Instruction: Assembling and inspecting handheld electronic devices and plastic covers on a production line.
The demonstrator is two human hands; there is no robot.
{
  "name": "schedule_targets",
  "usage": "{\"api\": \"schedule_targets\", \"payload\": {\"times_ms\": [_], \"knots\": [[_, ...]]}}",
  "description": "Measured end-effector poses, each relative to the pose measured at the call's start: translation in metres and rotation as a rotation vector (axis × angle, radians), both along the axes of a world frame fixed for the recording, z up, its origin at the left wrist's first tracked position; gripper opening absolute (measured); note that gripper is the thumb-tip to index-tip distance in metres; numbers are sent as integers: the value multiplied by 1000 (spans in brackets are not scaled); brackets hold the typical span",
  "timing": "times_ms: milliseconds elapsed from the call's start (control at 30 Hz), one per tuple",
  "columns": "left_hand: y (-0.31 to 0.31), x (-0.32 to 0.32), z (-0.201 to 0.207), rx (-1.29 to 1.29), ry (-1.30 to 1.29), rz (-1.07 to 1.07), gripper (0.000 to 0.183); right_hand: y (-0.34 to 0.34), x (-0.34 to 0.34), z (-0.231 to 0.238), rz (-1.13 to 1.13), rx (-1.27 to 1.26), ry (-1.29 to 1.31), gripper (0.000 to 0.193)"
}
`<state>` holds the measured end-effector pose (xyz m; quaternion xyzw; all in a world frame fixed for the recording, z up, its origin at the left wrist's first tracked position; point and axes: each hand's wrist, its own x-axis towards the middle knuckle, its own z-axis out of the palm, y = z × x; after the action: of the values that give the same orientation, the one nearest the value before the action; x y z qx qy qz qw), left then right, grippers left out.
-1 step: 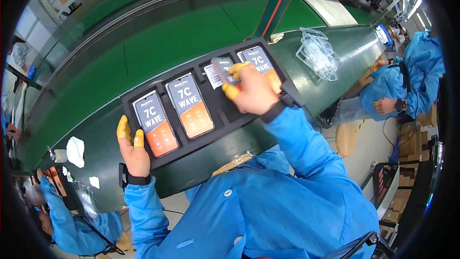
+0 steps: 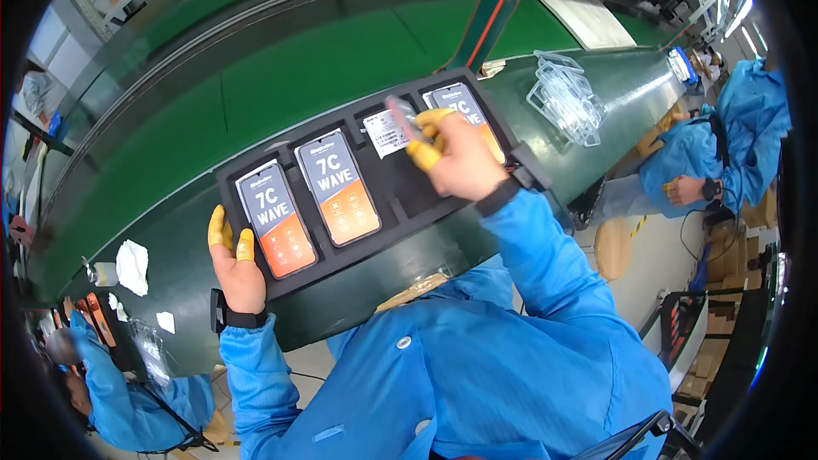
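A black foam tray with a row of recesses lies on the bench. Two smartphones with grey and orange screen film, the leftmost smartphone and the smartphone beside it, fill its left recesses. A third smartphone sits in the right-hand recess, partly covered by my right hand. My right hand is closed on another smartphone, tilted nearly edge-on above the remaining recess, where a white printed label shows. My left hand rests at the tray's left end, fingers stretched and apart. Yellow covers sheathe several fingertips.
Clear plastic frames are piled on the bench to the right. A green post rises behind the tray. White tissue and a small bottle stand left. Co-workers in blue sit at both sides, one person at right.
My right hand has shifted slightly right with the smartphone, which has turned more edge-on, uncovering more of the white label. My left hand has stayed at the tray's end.
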<state>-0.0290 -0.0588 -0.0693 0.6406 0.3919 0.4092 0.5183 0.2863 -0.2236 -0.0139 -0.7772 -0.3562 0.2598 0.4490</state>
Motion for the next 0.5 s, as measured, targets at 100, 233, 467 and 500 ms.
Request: {"api": "schedule_targets", "payload": {"times_ms": [100,233,467,500], "knots": [[1,0,-5,-101,-38,-3,48,-19,35,-25,-48,262,201,24],[6,-2,-10,-133,-70,-48,47,-21,34,-25,-92,348,321,22],[3,-3,-7,-272,-132,7,44,13,-24,-11,-3,-44,-701,35],[2,-1,-4,-262,-106,18,44,17,-28,-14,24,-110,-689,37]]}}
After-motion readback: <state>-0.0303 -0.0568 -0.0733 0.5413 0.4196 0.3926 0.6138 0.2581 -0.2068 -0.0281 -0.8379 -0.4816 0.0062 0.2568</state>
